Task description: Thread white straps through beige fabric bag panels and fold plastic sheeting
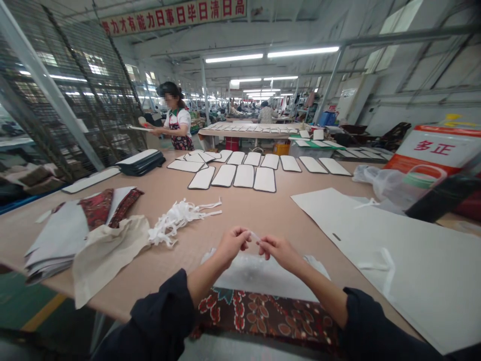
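My left hand [233, 244] and my right hand [277, 250] meet in front of me, each pinching an end of a short whitish strip [254, 235]. Under my forearms lies a dark patterned fabric [263, 313] with red and cream leaf shapes. Its far part shows a pale grey-white backing [263, 273]. Left of my hands sits a tangled heap of white strips [178, 220]. A cream cloth piece [112, 250] touches that heap and drapes over the table edge. Beside the cloth is a stack of grey-white sheets [60, 238] with patterned fabric folded in.
Several white dark-edged panels [244, 175] lie across the table [240, 210]. A stack of dark panels [141, 163] stands at the back left. A large white sheet [372, 250] covers the right side, near a red-and-white container [436, 150]. Another person [178, 123] stands beyond the table.
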Action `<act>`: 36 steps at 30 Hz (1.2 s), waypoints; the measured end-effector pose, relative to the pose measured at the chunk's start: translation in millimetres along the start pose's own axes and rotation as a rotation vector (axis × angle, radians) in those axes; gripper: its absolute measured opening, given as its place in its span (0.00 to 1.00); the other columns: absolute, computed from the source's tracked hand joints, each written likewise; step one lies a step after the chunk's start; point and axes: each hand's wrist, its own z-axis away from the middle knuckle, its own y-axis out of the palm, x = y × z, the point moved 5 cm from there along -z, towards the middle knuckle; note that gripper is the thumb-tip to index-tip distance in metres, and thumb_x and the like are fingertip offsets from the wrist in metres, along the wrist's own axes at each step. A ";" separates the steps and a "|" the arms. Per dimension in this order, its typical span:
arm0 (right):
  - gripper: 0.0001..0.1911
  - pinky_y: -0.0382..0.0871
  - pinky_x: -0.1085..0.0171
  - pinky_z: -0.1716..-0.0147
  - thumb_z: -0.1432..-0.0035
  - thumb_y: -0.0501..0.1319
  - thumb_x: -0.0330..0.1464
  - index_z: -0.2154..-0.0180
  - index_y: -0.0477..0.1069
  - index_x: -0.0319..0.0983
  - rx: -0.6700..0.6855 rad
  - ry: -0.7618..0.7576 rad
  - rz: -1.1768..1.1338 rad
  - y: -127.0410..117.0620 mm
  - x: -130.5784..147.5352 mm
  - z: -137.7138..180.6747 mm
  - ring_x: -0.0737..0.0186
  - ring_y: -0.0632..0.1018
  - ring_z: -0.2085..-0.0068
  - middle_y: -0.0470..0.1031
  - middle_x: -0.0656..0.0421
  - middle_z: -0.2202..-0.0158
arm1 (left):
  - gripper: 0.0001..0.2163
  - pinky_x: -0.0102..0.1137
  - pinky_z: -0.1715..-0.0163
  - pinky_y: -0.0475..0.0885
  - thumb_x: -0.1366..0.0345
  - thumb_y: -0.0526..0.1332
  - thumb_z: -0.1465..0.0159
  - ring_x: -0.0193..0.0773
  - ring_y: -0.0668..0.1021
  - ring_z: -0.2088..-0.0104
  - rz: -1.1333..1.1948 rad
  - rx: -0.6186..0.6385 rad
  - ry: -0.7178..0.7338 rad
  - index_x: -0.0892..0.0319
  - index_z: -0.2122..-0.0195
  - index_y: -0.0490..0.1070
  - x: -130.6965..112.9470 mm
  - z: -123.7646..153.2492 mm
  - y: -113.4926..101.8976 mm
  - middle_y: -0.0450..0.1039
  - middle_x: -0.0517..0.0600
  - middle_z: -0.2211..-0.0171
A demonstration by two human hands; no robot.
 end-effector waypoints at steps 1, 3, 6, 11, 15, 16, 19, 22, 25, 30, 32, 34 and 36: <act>0.13 0.65 0.65 0.74 0.47 0.55 0.39 0.76 0.68 0.37 -0.029 0.011 -0.076 0.4 3.4 -2.0 0.68 0.70 0.79 0.71 0.61 0.79 | 0.13 0.25 0.76 0.63 0.56 0.60 0.48 0.29 0.70 0.77 0.015 -0.005 0.013 0.63 0.70 0.69 -1.3 1.4 0.3 0.71 0.48 0.72; 0.13 0.67 0.64 0.71 0.50 0.58 0.41 0.73 0.69 0.37 -0.111 0.021 -0.330 1.0 13.2 -7.2 0.67 0.72 0.76 0.73 0.60 0.76 | 0.15 0.28 0.66 0.66 0.56 0.59 0.45 0.33 0.73 0.67 0.083 0.028 0.071 0.61 0.63 0.70 -5.9 5.3 6.4 0.72 0.52 0.63; 0.14 0.68 0.65 0.69 0.55 0.63 0.41 0.69 0.68 0.37 -0.181 0.044 -0.678 2.4 31.6 -16.6 0.67 0.73 0.73 0.74 0.60 0.73 | 0.16 0.32 0.53 0.61 0.58 0.62 0.46 0.38 0.71 0.56 0.192 0.186 0.151 0.61 0.59 0.70 -13.0 12.4 24.9 0.72 0.52 0.58; 0.13 0.56 0.74 0.86 0.54 0.62 0.39 0.68 0.68 0.37 -0.118 0.042 -0.609 -10.1 59.7 -25.7 0.76 0.65 0.83 0.71 0.64 0.77 | 0.18 0.35 0.54 0.62 0.59 0.67 0.52 0.40 0.73 0.60 0.215 0.254 0.108 0.62 0.61 0.72 -21.3 13.6 29.9 0.74 0.52 0.64; 0.11 0.48 0.74 0.90 0.51 0.59 0.38 0.75 0.67 0.36 0.080 0.128 -0.259 -5.5 60.2 -22.6 0.78 0.58 0.87 0.67 0.65 0.83 | 0.15 0.28 0.63 0.65 0.58 0.65 0.49 0.33 0.73 0.67 0.161 0.114 0.143 0.61 0.63 0.72 -38.2 7.6 3.1 0.74 0.50 0.67; 0.11 0.49 0.74 0.90 0.50 0.59 0.38 0.75 0.67 0.36 0.125 0.161 -0.234 -0.9 57.4 -20.6 0.77 0.59 0.87 0.66 0.65 0.83 | 0.14 0.27 0.68 0.65 0.58 0.65 0.49 0.31 0.72 0.72 0.127 0.078 0.126 0.62 0.67 0.73 -40.0 6.2 -4.3 0.73 0.49 0.72; 0.11 0.54 0.73 0.88 0.50 0.58 0.39 0.71 0.68 0.36 0.217 0.209 -0.280 12.3 47.3 -12.8 0.76 0.62 0.86 0.66 0.65 0.83 | 0.12 0.24 0.79 0.61 0.60 0.67 0.53 0.27 0.66 0.81 0.081 -0.015 0.044 0.65 0.77 0.71 -36.3 3.0 -27.9 0.68 0.46 0.82; 0.13 0.55 0.73 0.87 0.52 0.60 0.39 0.70 0.67 0.35 0.266 0.269 -0.329 11.5 26.2 -1.0 0.75 0.64 0.85 0.68 0.64 0.82 | 0.11 0.21 0.83 0.59 0.62 0.68 0.55 0.25 0.66 0.82 0.178 -0.136 -0.057 0.64 0.77 0.70 -20.0 2.4 -59.4 0.67 0.45 0.82; 0.14 0.56 0.72 0.86 0.53 0.61 0.40 0.71 0.67 0.35 0.300 0.349 -0.290 -7.5 -6.2 15.3 0.76 0.63 0.85 0.68 0.64 0.80 | 0.10 0.21 0.83 0.61 0.64 0.68 0.54 0.24 0.66 0.83 0.225 -0.223 -0.146 0.64 0.76 0.68 2.7 6.1 -90.7 0.67 0.45 0.80; 0.15 0.64 0.70 0.76 0.53 0.61 0.42 0.71 0.68 0.36 0.325 0.494 -0.160 -47.1 -57.3 42.6 0.71 0.70 0.76 0.71 0.59 0.74 | 0.09 0.21 0.83 0.64 0.67 0.67 0.54 0.25 0.69 0.82 0.208 -0.257 -0.312 0.64 0.77 0.67 45.3 21.5 -112.2 0.69 0.47 0.79; 0.15 0.65 0.70 0.73 0.51 0.59 0.42 0.70 0.68 0.36 0.304 0.513 -0.132 -54.4 -68.2 49.1 0.69 0.71 0.72 0.71 0.58 0.70 | 0.09 0.21 0.84 0.63 0.68 0.68 0.55 0.27 0.70 0.81 0.172 -0.248 -0.360 0.65 0.77 0.67 58.9 27.7 -110.6 0.71 0.50 0.78; 0.15 0.61 0.72 0.78 0.50 0.58 0.42 0.69 0.69 0.36 0.266 0.537 -0.095 -56.3 -74.7 53.6 0.71 0.69 0.75 0.68 0.60 0.73 | 0.10 0.21 0.84 0.62 0.67 0.68 0.57 0.29 0.71 0.81 0.134 -0.243 -0.381 0.65 0.77 0.68 66.6 32.1 -108.3 0.72 0.50 0.78; 0.15 0.52 0.73 0.85 0.50 0.57 0.41 0.63 0.68 0.38 0.218 0.563 -0.073 -55.2 -76.7 56.9 0.74 0.61 0.81 0.60 0.66 0.80 | 0.11 0.21 0.84 0.62 0.66 0.68 0.58 0.29 0.71 0.80 0.104 -0.242 -0.372 0.65 0.76 0.69 67.1 34.2 -107.7 0.72 0.50 0.78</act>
